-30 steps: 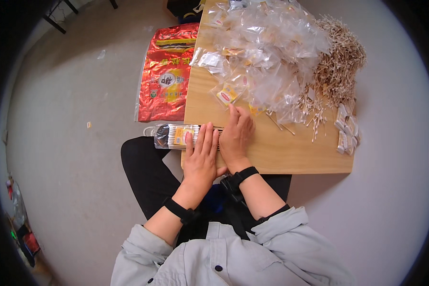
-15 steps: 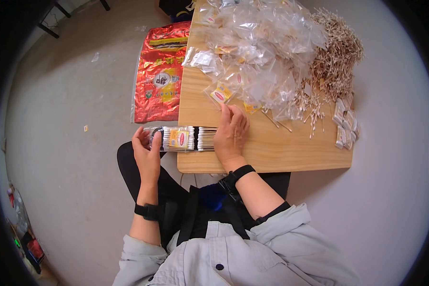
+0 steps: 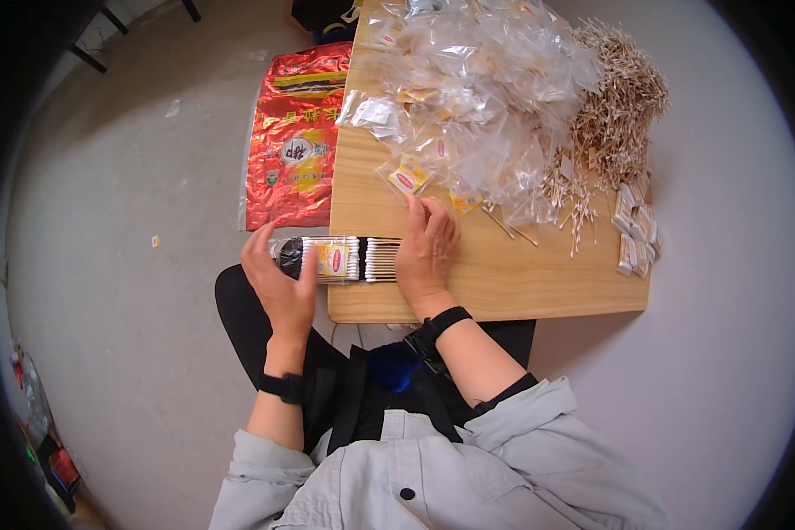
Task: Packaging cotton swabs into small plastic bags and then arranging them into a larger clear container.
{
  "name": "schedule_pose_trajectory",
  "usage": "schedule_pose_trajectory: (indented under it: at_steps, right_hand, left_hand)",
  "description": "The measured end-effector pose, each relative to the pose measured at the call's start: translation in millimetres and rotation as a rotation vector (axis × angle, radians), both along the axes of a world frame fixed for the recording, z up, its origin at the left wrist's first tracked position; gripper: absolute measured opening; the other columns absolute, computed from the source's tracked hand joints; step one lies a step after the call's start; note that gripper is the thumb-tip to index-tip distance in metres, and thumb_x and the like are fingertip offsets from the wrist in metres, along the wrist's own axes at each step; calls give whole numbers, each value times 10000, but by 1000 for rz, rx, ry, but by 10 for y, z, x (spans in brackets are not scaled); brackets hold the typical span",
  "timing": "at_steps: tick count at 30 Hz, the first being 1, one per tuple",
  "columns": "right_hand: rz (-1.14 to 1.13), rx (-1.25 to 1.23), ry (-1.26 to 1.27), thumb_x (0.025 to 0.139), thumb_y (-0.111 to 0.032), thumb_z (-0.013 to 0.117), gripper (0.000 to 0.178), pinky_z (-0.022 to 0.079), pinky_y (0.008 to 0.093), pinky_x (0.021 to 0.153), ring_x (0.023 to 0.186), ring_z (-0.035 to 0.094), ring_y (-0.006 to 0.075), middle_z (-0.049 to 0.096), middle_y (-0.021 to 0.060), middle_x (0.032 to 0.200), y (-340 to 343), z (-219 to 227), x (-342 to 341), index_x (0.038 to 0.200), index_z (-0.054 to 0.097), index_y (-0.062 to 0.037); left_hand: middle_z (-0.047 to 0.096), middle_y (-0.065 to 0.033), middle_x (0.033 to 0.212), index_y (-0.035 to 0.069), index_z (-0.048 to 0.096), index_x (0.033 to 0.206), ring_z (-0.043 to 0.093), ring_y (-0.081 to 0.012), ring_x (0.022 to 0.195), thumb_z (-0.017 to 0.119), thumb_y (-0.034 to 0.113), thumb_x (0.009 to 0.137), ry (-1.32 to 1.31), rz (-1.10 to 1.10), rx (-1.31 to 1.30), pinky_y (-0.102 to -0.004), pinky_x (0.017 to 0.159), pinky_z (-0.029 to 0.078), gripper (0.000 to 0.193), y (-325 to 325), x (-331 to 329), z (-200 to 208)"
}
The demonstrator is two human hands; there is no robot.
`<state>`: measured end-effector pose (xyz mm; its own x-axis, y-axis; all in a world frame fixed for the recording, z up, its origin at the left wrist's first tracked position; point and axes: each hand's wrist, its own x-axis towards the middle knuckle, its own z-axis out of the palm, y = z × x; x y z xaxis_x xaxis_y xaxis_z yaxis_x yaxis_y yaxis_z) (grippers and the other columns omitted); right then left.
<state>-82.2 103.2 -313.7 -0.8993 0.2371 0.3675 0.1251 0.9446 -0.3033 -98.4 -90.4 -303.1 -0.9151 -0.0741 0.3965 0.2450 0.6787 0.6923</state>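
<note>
A row of cotton swabs (image 3: 382,259) lies on a narrow black holder (image 3: 362,259) at the near left corner of the table. A clear plastic bag (image 3: 289,256) with a yellow-and-white label (image 3: 332,260) covers its left part. My left hand (image 3: 278,283) is at the bag's left end, past the table edge, fingers spread and thumb across the bag's face. My right hand (image 3: 428,256) is curled around the holder's right end and hides it; its fingertips are near a small bag with a yellow card (image 3: 407,177).
Clear bags (image 3: 486,97) heap over the far table (image 3: 521,287). Beside them is a pile of loose cotton swabs (image 3: 623,106), with small bundles (image 3: 638,231) at the right edge. A red printed sack (image 3: 296,141) hangs by the left edge. Litter (image 3: 155,241) lies on the floor.
My left hand has shifted right and loosened; its thumb has slid from the bag's end toward the label. The right hand, bag and holder stay almost in place.
</note>
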Motion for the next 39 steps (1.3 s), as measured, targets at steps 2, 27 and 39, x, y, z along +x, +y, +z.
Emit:
schedule_pose_trajectory:
  at_steps: [2,27,39]
  right_hand:
    - [-7,13,5,899,-56,492,427,335,460,1050,1228,431,297,451,103,1186,46,-15,10,1326,487,-65]
    - [-9,5,-14,909,-77,501,411,344,446,1034,1222,439,293,464,103,1192,-27,-1,-16,1320,488,-65]
    - [9,-11,52,843,11,495,470,328,452,1043,1191,446,305,457,112,1194,-10,3,-17,1306,503,-70]
  left_hand:
    - [481,-152,1363,37,501,1320,427,-313,1291,798,231,764,-30,-196,-115,-439,1065,332,660,132,73,293]
    - [486,-175,1355,0,487,1333,480,-275,1232,692,193,887,-172,-8,140,-392,1034,368,528,7,89,56]
    - [654,-41,928,-31,606,1136,610,-94,805,665,346,942,-835,57,1131,-250,734,494,427,-75,-146,-550]
